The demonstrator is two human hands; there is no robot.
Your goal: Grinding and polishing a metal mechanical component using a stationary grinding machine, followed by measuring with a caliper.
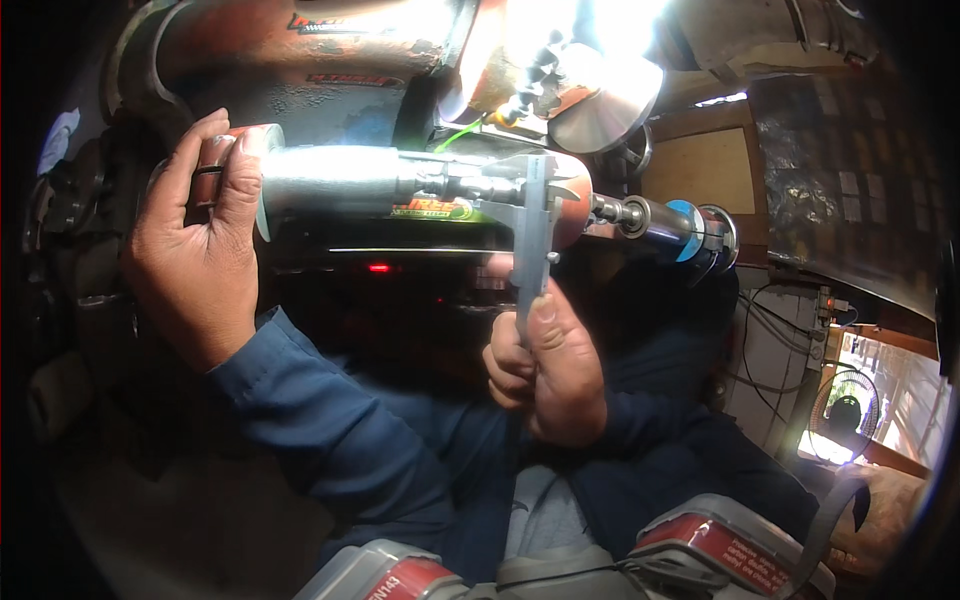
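A grey vernier caliper (534, 225) stands upright in my right hand (560, 375), whose thumb and fingers are closed round its lower beam. The caliper's jaws are up by a threaded metal shaft (440, 180) and an orange round piece (573, 205); I cannot tell whether they touch either. On the left, my left hand (200, 250) grips a reddish round end piece (228, 150) between thumb and fingers. A shiny metal cylinder (330, 175) runs rightward from this end piece, in line with the shaft. Glare washes out part of the cylinder.
Behind the shaft lies a large orange-brown machine body (300, 45). A very bright lamp on a jointed arm (535, 75) hangs above it. Farther right is a metal spindle with a blue band (685, 230). A respirator's grey-and-red filter (715, 540) shows below; a fan (845, 410) stands at right.
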